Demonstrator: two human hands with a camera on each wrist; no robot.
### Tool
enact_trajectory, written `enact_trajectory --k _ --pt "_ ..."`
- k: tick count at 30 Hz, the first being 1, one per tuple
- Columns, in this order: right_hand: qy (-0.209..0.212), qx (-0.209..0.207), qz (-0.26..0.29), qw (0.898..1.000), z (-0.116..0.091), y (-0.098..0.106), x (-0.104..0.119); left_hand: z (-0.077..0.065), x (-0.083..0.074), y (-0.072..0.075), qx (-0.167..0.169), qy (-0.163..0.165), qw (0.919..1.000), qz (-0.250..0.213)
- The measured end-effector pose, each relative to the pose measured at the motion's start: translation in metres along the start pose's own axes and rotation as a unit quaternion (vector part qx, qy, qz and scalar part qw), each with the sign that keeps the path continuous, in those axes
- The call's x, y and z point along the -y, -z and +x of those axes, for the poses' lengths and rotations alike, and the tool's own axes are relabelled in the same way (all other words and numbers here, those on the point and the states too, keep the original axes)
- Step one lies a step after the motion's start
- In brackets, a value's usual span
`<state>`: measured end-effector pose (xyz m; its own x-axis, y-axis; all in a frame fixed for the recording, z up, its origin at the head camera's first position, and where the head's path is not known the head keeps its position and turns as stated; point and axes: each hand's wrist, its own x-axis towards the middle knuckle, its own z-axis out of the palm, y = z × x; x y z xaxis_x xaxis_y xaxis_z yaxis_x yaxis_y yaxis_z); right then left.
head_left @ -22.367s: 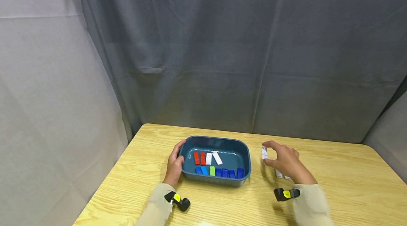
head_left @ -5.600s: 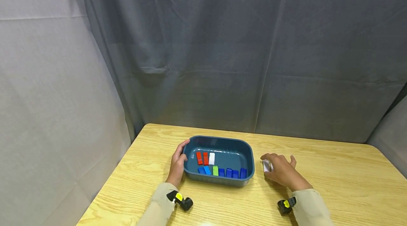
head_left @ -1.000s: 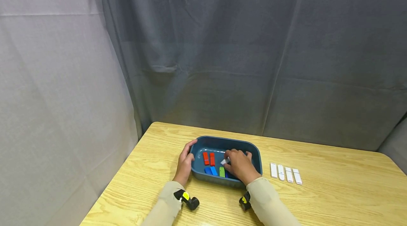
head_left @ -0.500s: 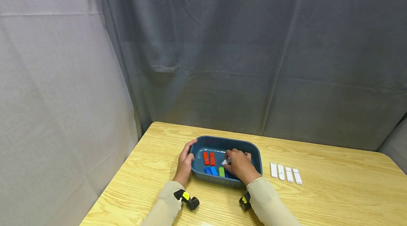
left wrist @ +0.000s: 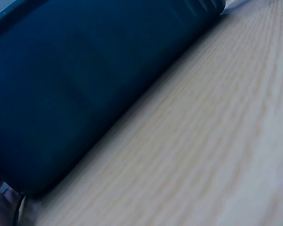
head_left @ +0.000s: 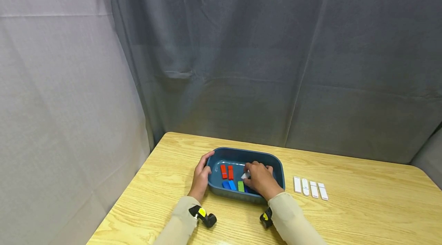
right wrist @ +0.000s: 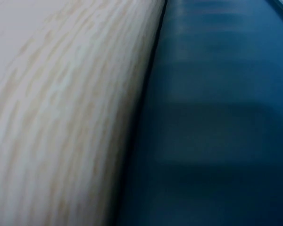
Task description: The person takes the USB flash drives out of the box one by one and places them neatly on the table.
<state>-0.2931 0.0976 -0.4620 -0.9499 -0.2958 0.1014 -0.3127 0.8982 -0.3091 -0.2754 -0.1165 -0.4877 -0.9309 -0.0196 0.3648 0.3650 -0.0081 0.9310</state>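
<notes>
A dark blue plastic tray [head_left: 238,196] stands on the table, and my left hand [head_left: 200,178] grips its left end, thumb over the rim. Inside it, my right hand [head_left: 261,179] pinches a white USB stick [head_left: 245,175], which the fingers partly cover. Two red USB sticks [head_left: 223,171] lie to its left. Nearer me are two lighter blue sticks [head_left: 232,185], a green stick [head_left: 240,186] and a dark blue one [head_left: 246,189] mostly hidden by the right hand. Both wrist views show only the tray's outer wall [right wrist: 212,132] beside the wood, with a bit of hand at the left one's corner.
Several white USB sticks [head_left: 305,187] lie in a row on the wooden table [head_left: 373,199], right of the tray. A grey curtain [head_left: 241,64] hangs behind the table, and a pale cloth [head_left: 69,103] hangs on the left.
Since the earliest frames, the right hand has gone from the white sticks on the table into the tray and taken hold of a white stick there. Over the last second both hands stay nearly still.
</notes>
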Motion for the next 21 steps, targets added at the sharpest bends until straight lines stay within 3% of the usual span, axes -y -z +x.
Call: enact_trajectory --k 13,21 --pt "0.004 -0.008 -0.003 1.000 0.0004 -0.0013 -0.0003 -0.0009 -0.0017 0.0000 -0.002 0.002 1.0000 0.004" --pt "0.018 -0.039 -0.005 0.999 0.0001 -0.0009 -0.0013 -0.0005 -0.0031 0.0003 -0.001 0.004 1.0000 0.004"
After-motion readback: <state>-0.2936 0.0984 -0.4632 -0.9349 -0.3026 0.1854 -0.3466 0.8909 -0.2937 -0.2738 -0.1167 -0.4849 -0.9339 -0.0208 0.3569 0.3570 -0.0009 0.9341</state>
